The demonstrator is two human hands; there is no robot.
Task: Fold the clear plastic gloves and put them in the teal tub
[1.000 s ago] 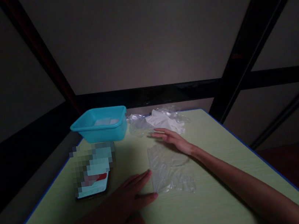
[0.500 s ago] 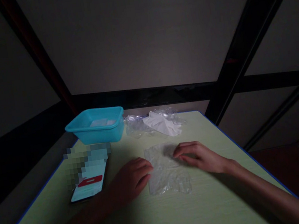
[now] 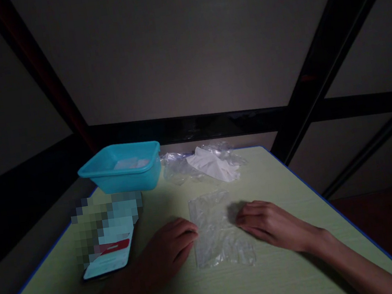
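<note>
A thin, crinkled clear plastic bag (image 3: pixel 213 232) lies flat on the table between my hands. My left hand (image 3: pixel 175 247) is closed, its thumb and fingertips pinched at the bag's left edge. At the right edge, my right hand (image 3: pixel 270 224) rests low with its fingers curled together on the plastic; its fingertips are partly in shadow.
A phone (image 3: pixel 115 246) with a lit, partly blurred screen lies left of my left hand. Behind it stands a blue plastic basket (image 3: pixel 127 178) with white items inside. Crumpled clear plastic (image 3: pixel 177 166) and a white tissue-like sheet (image 3: pixel 215 164) lie at the table's (image 3: pixel 290 275) far end.
My right hand has come down and nearer to me, and its thumb and fingers have closed together. The left hand stays at the bag's left edge. The view has shifted slightly.
</note>
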